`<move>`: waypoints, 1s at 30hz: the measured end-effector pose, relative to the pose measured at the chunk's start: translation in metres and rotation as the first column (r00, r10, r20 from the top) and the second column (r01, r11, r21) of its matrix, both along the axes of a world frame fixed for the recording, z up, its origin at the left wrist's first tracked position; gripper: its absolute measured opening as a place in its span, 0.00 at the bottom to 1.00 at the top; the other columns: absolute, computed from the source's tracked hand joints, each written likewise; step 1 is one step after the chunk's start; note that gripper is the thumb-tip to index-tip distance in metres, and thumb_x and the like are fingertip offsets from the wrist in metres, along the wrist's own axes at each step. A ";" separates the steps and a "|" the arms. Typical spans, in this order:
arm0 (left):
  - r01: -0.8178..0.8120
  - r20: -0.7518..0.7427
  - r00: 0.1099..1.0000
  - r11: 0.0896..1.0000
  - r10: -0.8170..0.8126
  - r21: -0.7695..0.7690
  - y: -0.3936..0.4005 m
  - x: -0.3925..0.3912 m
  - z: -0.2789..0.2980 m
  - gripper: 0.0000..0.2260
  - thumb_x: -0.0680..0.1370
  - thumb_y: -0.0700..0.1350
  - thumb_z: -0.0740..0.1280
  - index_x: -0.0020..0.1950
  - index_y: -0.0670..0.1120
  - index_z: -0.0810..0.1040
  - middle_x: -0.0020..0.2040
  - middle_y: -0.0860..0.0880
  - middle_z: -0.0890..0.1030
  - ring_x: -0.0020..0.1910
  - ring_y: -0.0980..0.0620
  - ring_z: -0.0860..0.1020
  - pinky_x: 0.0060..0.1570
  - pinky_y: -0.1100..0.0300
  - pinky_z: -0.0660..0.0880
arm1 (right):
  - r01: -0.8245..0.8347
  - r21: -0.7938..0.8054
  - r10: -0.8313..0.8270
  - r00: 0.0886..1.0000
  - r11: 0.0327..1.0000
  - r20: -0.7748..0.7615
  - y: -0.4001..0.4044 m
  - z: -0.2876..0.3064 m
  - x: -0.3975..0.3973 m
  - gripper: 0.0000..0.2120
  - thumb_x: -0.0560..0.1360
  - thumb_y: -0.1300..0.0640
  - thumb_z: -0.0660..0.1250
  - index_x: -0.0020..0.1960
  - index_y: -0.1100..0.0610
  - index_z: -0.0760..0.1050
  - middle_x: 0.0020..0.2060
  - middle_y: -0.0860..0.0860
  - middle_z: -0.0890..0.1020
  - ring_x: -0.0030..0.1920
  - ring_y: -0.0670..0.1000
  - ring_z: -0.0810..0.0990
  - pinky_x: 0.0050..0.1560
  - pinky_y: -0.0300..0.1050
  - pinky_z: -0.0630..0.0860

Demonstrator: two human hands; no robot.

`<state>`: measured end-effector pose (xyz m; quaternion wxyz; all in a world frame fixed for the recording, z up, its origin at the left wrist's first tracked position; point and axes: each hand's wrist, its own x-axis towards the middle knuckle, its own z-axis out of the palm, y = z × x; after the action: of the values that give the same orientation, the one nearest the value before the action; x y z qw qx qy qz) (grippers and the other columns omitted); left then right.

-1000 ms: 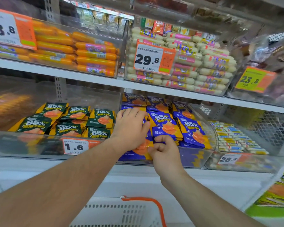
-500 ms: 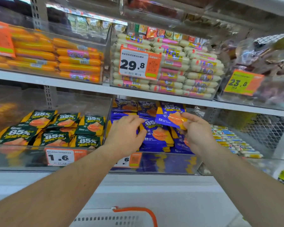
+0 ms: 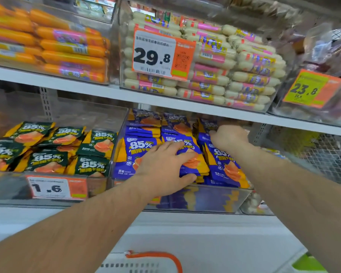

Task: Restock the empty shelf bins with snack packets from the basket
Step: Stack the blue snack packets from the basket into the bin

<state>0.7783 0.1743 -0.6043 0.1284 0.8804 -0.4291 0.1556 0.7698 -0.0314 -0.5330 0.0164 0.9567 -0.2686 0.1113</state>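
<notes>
Shelving fills the view, clear bins [image 3: 201, 196] lined up on the lower tier, and the action moves deep into the blue bin. Half a second back the right hand [image 3: 229, 135] held a blue snack packet [image 3: 206, 125] up in front; now it has gone to the back row at one o'clock, laying that packet down, its fingers hidden behind the knuckles, so I cannot tell their grip. The left hand [image 3: 165, 166], fingers spread and flat, thumb hooked under the edge, steadies the front blue stack [image 3: 222, 166] at centre. Green packets [image 3: 91, 162] sit at nine o'clock. One more packet lands, then. Down at six o'clock waits the basket [image 3: 146, 265]; another reach there looks likely.
</notes>
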 end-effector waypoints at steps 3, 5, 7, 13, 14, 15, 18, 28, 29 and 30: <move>0.010 0.027 1.000 1.000 -0.010 -0.027 0.000 -0.001 -0.002 0.28 0.76 0.68 0.57 0.75 0.63 0.60 0.78 0.53 0.58 0.76 0.49 0.56 0.73 0.50 0.54 | -0.083 0.030 0.084 0.996 0.996 -0.020 0.007 -0.007 0.007 0.24 0.80 0.38 0.56 0.54 0.58 0.76 0.49 0.57 0.80 0.50 0.58 0.77 0.47 0.47 0.74; 0.014 0.027 1.000 0.999 -0.013 -0.041 0.000 0.000 -0.004 0.28 0.76 0.68 0.57 0.75 0.63 0.60 0.78 0.53 0.58 0.76 0.49 0.56 0.73 0.49 0.56 | -0.091 0.109 0.098 0.993 0.990 -0.059 0.008 -0.011 0.012 0.28 0.80 0.38 0.57 0.71 0.55 0.68 0.64 0.57 0.76 0.63 0.59 0.75 0.56 0.48 0.74; 0.016 0.024 1.000 0.999 -0.015 -0.044 0.000 0.001 -0.005 0.28 0.76 0.68 0.57 0.75 0.63 0.60 0.78 0.53 0.58 0.76 0.49 0.56 0.73 0.50 0.57 | -0.098 0.152 0.107 0.993 0.984 -0.050 0.007 -0.014 0.014 0.28 0.80 0.40 0.57 0.76 0.52 0.62 0.72 0.56 0.69 0.70 0.59 0.69 0.63 0.49 0.71; 0.020 0.003 1.000 0.999 -0.020 -0.031 -0.001 0.001 -0.002 0.28 0.77 0.68 0.57 0.75 0.63 0.59 0.78 0.53 0.58 0.76 0.49 0.56 0.74 0.48 0.56 | -0.111 0.197 0.114 0.994 0.974 -0.002 0.001 -0.017 0.017 0.27 0.80 0.40 0.56 0.75 0.52 0.64 0.72 0.55 0.70 0.69 0.59 0.69 0.64 0.49 0.70; 0.019 0.008 1.000 0.999 -0.019 -0.027 0.000 0.000 -0.002 0.28 0.77 0.67 0.57 0.75 0.63 0.59 0.78 0.53 0.58 0.76 0.49 0.56 0.74 0.49 0.55 | -0.114 0.208 0.116 0.993 0.971 0.004 0.000 -0.018 0.016 0.27 0.80 0.40 0.56 0.75 0.52 0.64 0.72 0.55 0.70 0.70 0.59 0.69 0.64 0.49 0.70; 0.017 0.016 1.000 1.000 -0.017 -0.023 0.000 -0.001 -0.001 0.28 0.77 0.68 0.57 0.75 0.63 0.59 0.78 0.52 0.58 0.76 0.48 0.56 0.74 0.49 0.54 | -0.121 0.216 0.123 0.992 0.969 0.008 0.000 -0.018 0.016 0.28 0.80 0.39 0.55 0.76 0.52 0.63 0.73 0.54 0.69 0.71 0.59 0.68 0.65 0.49 0.69; 0.010 0.030 1.000 1.000 -0.010 -0.007 0.000 -0.003 0.000 0.29 0.76 0.68 0.57 0.76 0.62 0.59 0.78 0.52 0.57 0.76 0.48 0.55 0.74 0.49 0.52 | -0.133 0.219 0.131 0.991 0.966 0.024 -0.001 -0.021 0.008 0.29 0.80 0.39 0.54 0.77 0.52 0.60 0.74 0.54 0.66 0.73 0.59 0.64 0.67 0.50 0.67; 0.059 0.177 0.984 0.952 -0.005 -0.302 0.061 -0.017 0.012 0.23 0.70 0.59 0.62 0.59 0.48 0.78 0.60 0.50 0.78 0.59 0.48 0.74 0.62 0.54 0.65 | -0.469 0.000 0.436 0.822 0.883 0.365 0.109 -0.015 -0.030 0.12 0.79 0.51 0.62 0.52 0.56 0.81 0.50 0.53 0.82 0.53 0.54 0.77 0.48 0.46 0.72; 0.056 0.205 0.979 0.949 0.009 -0.310 0.083 -0.014 0.014 0.21 0.70 0.57 0.63 0.57 0.48 0.79 0.58 0.50 0.79 0.58 0.49 0.75 0.60 0.54 0.66 | -0.516 -0.021 0.480 0.781 0.856 0.400 0.131 -0.014 -0.032 0.10 0.78 0.53 0.62 0.48 0.56 0.81 0.46 0.53 0.82 0.50 0.54 0.77 0.46 0.46 0.72; 0.037 0.222 0.975 0.954 0.031 -0.297 0.107 -0.009 0.015 0.20 0.70 0.56 0.63 0.56 0.47 0.79 0.57 0.50 0.79 0.57 0.49 0.75 0.59 0.53 0.67 | -0.563 -0.032 0.523 0.744 0.826 0.417 0.153 -0.013 -0.032 0.09 0.77 0.55 0.63 0.45 0.56 0.81 0.44 0.52 0.81 0.48 0.53 0.77 0.46 0.47 0.72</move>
<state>0.7690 0.2810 -0.5891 0.2113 0.8270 -0.4138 0.3166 0.7375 0.1216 -0.5460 -0.1192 0.9478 0.0194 0.2950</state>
